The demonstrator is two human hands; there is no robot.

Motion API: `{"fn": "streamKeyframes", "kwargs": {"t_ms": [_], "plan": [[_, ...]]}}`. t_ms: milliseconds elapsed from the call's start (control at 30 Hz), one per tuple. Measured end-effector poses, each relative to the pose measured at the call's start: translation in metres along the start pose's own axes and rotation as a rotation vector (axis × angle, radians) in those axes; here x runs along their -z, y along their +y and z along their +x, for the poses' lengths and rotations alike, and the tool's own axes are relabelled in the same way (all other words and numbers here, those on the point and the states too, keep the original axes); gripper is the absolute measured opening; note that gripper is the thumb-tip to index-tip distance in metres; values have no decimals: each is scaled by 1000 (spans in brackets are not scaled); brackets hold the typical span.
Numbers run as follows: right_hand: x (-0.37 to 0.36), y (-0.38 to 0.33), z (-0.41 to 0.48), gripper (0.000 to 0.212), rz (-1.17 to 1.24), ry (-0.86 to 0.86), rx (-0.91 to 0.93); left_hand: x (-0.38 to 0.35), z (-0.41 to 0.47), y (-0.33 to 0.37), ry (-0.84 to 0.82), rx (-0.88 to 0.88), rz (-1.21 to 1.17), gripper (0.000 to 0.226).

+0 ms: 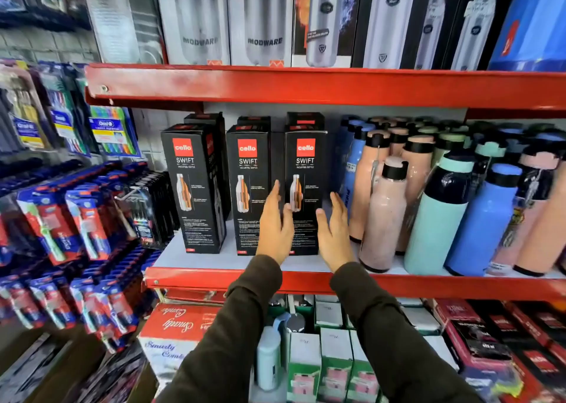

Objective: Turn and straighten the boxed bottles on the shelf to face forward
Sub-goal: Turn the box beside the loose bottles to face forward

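Observation:
Three black Cello Swift bottle boxes stand upright in the front row of the red shelf (214, 275): a left box (196, 188), a middle box (249, 185) and a right box (306, 175). All three show their printed fronts; the left one is angled slightly. More black boxes stand behind them. My left hand (274, 223) is spread flat, fingers up, in front of the gap between the middle and right boxes. My right hand (333, 231) is spread at the right box's lower right edge. Neither hand grips a box.
Loose pink, blue and mint bottles (435, 206) crowd the shelf just right of the boxes. Steel-bottle boxes (263, 19) fill the shelf above. Toothbrush packs (76, 218) hang at the left. Red and green cartons (306, 359) sit on the shelf below.

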State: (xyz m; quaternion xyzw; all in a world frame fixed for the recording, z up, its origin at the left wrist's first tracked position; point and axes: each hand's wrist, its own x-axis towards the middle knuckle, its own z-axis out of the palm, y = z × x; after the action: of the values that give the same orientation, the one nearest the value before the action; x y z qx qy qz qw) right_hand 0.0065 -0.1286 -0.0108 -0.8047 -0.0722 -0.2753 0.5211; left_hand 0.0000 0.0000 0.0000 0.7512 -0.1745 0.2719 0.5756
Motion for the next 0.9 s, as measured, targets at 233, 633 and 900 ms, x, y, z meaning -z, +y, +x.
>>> {"fn": "streamKeyframes", "kwargs": {"t_ms": [233,633,900], "plan": [[-7,26,14,40,31,-32,-177,-14,3,-22,34,284,68,42],[-9,29,13,28,225,17,-150,-14,2,-34,112,302,-36,37],[4,17,11,92,211,-48,-78,-17,-4,-10,189,278,-241,39]]}}
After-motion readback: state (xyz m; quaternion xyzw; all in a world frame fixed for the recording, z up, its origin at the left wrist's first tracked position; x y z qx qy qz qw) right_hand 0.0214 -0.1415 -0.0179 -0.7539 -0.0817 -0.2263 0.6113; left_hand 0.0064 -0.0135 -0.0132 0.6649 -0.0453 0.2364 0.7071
